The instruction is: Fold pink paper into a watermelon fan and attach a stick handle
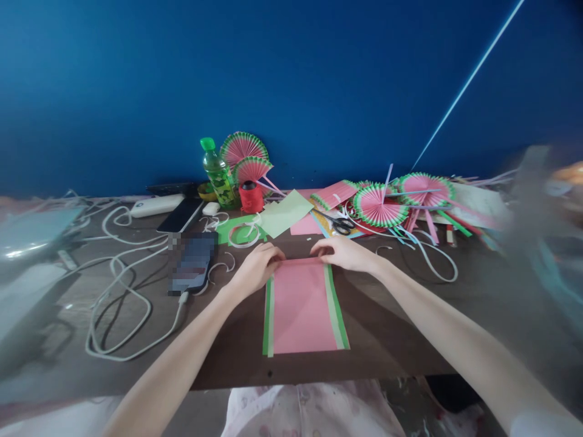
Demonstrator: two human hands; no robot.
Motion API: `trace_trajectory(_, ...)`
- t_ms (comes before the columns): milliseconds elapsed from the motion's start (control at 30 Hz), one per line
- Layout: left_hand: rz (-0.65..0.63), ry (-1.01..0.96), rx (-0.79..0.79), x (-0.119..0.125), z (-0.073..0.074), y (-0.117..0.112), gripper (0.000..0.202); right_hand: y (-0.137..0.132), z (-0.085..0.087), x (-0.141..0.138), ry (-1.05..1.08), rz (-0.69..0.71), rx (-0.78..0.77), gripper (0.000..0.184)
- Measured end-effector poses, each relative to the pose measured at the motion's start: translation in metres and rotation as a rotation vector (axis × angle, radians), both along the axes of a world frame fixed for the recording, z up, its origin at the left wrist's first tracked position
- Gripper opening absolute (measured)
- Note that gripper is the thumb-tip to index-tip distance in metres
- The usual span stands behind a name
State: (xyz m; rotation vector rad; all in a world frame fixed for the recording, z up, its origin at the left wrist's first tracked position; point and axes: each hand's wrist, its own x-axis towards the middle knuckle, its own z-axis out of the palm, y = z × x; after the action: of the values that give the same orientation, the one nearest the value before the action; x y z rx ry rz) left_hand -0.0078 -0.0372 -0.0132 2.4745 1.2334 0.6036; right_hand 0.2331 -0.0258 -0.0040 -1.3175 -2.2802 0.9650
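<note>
A: Dark wood is seen underfoot of everything: a table (387, 328) set against a blue wall (291, 79). What is being handled?

B: A pink sheet (303, 306), edged with green strips down both long sides, is laid flat near the front middle of the table. Its far edge is held at both corners.

A: How are the fingers placed?

B: The left hand (257, 267) is closed over the far left corner, its fingers curled and pinching the paper. The right hand (344, 252) is set on the far right corner, its fingers pressed together and bent over the same edge. The near part of the sheet is left untouched.

A: And what is found around it?

B: Just left of the left hand, a phone (191, 262) is plugged into one of several looped white cables (118, 291). Behind the hands a pale green sheet (286, 213) and scissors (339, 223) are seen. Further back, a green bottle (218, 173) and a red spool (251, 197) are stood near the wall, and pleated pink-and-green paper fans (380, 205) are piled to the right among loose paper strips.
</note>
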Motion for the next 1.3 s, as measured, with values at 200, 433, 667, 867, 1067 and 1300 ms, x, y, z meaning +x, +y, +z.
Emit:
trace_trajectory(200, -0.072, 0.016, -0.013, -0.005, 0.021, 0.009, 0.013, -0.002, 0.026, 0.0, -0.17, 0.008, 0.231, 0.016)
trace_trajectory(433, 0.106, 0.158, 0.636, 0.0, 0.072, 0.01, 0.023, -0.01, 0.048, -0.005, -0.264, -0.221, 0.945, 0.028)
trace_trajectory(667, 0.061, 0.179, 1.082, -0.004, 0.062, -0.008, 0.015, -0.02, 0.039, 0.003, -0.304, -0.184, 1.001, 0.029)
trace_trajectory(867, -0.068, 0.328, 0.783, -0.007, 0.003, -0.024, 0.019, -0.025, -0.013, 0.003, -0.225, 0.091, 0.883, 0.026)
trace_trajectory(1067, -0.008, 0.259, 0.268, -0.008, -0.017, -0.017, 0.013, -0.022, -0.036, 0.002, -0.022, 0.085, 0.574, 0.017)
trace_trajectory(1300, -0.156, 0.429, 0.337, -0.006, -0.014, -0.019, 0.012, -0.024, -0.034, 0.004, -0.261, 0.264, 0.659, 0.025)
